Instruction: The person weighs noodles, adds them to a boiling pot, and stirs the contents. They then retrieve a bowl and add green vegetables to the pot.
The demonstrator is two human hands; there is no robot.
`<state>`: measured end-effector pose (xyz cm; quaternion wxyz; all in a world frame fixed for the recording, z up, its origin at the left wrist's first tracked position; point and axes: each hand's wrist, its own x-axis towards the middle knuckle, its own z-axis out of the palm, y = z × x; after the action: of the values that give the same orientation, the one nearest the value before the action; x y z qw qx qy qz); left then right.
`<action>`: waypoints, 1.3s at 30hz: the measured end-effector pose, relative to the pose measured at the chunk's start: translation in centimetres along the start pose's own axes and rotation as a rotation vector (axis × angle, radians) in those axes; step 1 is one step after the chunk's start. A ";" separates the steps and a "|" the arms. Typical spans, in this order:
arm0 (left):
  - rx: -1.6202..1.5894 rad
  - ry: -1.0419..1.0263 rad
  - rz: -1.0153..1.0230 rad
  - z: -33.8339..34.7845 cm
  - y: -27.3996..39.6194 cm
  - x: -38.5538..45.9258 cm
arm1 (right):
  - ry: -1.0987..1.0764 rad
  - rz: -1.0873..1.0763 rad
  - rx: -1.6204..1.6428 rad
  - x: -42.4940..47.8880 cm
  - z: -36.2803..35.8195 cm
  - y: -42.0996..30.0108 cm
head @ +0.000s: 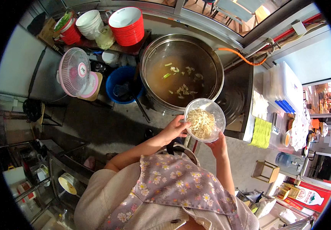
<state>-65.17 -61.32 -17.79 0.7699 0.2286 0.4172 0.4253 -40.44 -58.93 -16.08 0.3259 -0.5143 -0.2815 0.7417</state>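
Observation:
Between my hands is a clear plastic bowl (211,107) with pale noodles (201,123) in it. My left hand (177,128) grips its left rim, thumb reaching over the edge. My right hand (218,144) holds the lower right side from beneath. The bowl overlaps the near rim of a large steel pot (222,72). Brownish broth (159,77) fills much of the pot, and bits of pale and green vegetable (184,90) float there.
Left of the pot stand a blue bucket (110,91) and a pink fan (75,72). Stacked red bowls (127,33) sit on a shelf behind. An orange hose (235,51) runs by the pot's right rim. A counter at right carries a green cloth (260,132) and plastic boxes (289,86).

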 end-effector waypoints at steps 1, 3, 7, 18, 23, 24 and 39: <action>0.006 -0.002 -0.004 0.1 0.0 0.0 | 0.005 0.008 -0.001 -0.1 -0.1 -0.1; 0.006 -0.015 -0.003 0.1 -0.1 0.1 | -0.007 0.007 0.000 -0.2 -0.2 -0.1; -0.004 -0.020 0.002 0.2 -0.3 0.3 | -0.006 0.010 0.021 0.0 -0.6 0.2; 0.001 0.011 -0.023 0.6 -0.7 0.4 | -0.030 0.021 0.024 0.2 -1.3 0.5; 0.021 0.015 -0.033 0.4 -0.9 0.4 | 0.005 0.010 0.017 0.3 -1.2 0.7; 0.024 0.016 -0.029 0.3 -0.9 0.4 | 0.004 0.011 0.019 0.3 -1.2 0.8; 0.016 0.025 -0.025 0.1 -0.8 0.4 | 0.019 0.050 0.030 0.4 -0.8 0.8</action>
<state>-64.61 -61.41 -18.42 0.7681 0.2242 0.4330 0.4150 -39.94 -59.08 -17.14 0.3177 -0.5232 -0.2543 0.7488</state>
